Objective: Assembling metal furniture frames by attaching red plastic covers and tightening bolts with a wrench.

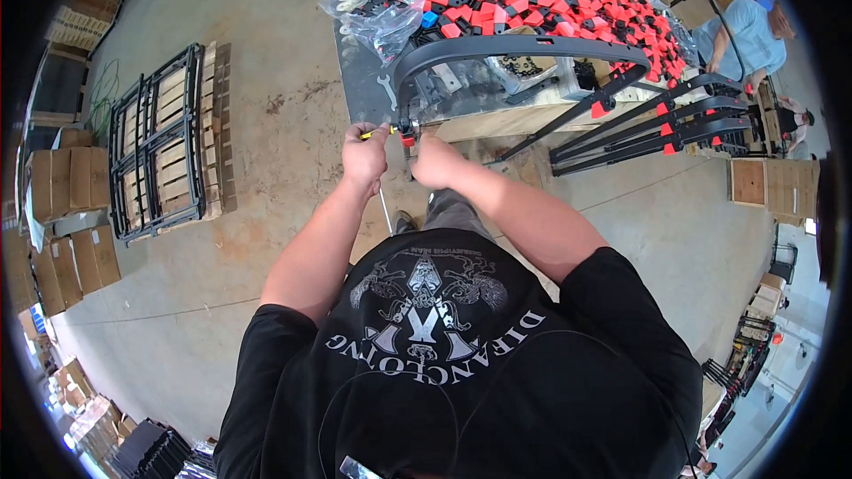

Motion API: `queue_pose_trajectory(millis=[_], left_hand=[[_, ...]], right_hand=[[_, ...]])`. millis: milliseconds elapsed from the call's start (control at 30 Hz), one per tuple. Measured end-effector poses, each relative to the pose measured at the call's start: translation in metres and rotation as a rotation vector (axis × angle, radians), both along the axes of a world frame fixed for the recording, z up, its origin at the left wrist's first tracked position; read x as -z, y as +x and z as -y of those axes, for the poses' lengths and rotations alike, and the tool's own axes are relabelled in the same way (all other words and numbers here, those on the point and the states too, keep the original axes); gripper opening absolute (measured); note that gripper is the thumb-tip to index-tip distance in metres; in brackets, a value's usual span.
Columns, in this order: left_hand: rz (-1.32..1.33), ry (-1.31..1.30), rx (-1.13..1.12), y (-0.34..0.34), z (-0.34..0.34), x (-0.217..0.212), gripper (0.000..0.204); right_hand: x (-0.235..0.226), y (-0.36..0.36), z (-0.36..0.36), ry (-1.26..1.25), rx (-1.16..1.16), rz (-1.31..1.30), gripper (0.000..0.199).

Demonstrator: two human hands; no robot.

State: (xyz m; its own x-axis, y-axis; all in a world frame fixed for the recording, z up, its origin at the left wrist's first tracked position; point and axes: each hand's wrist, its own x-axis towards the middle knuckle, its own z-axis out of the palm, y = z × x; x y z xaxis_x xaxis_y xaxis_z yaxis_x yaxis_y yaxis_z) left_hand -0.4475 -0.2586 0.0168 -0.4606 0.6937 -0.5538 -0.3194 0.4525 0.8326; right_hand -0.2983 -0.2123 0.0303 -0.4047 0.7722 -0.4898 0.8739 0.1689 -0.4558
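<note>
A black curved metal frame (524,46) rests against the front of the workbench, with a red and black fitting (407,137) low on its left leg. My left hand (364,160) is closed around a tool with a yellow handle (367,135) at the left side of that fitting. A thin metal rod (384,210) extends below the same hand. On the other side of the leg, my right hand (437,161) is closed, its fingertips beside a shiny metal piece (415,125); what it grips is mostly hidden.
On the workbench (359,80) lie a wrench (387,91), clear plastic bags (377,16) and a large heap of red and black parts (541,0). More black frames (657,137) lean at the right. Another person (741,40) stands beyond. A pallet with frames (164,137) lies left.
</note>
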Motion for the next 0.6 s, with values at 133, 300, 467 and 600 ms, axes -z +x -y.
queue_pose_trajectory(millis=[133, 300, 467, 600], left_hand=[[-0.052, 0.107, -0.041, -0.004, 0.007, 0.015, 0.024], [0.031, -0.011, 0.006, 0.004, 0.007, 0.0, 0.024], [0.003, 0.135, -0.082, 0.0, 0.005, 0.006, 0.028], [0.053, 0.069, -0.003, 0.008, -0.005, 0.001, 0.026]], right_hand=[[-0.026, 0.005, -0.011, -1.001, 0.523, -0.615, 0.032], [0.018, 0.004, 0.0, 0.127, 0.118, -0.064, 0.026], [-0.02, 0.003, -0.019, -0.852, 0.413, -0.525, 0.024], [0.023, 0.003, -0.017, -0.297, 0.015, -0.078, 0.026]])
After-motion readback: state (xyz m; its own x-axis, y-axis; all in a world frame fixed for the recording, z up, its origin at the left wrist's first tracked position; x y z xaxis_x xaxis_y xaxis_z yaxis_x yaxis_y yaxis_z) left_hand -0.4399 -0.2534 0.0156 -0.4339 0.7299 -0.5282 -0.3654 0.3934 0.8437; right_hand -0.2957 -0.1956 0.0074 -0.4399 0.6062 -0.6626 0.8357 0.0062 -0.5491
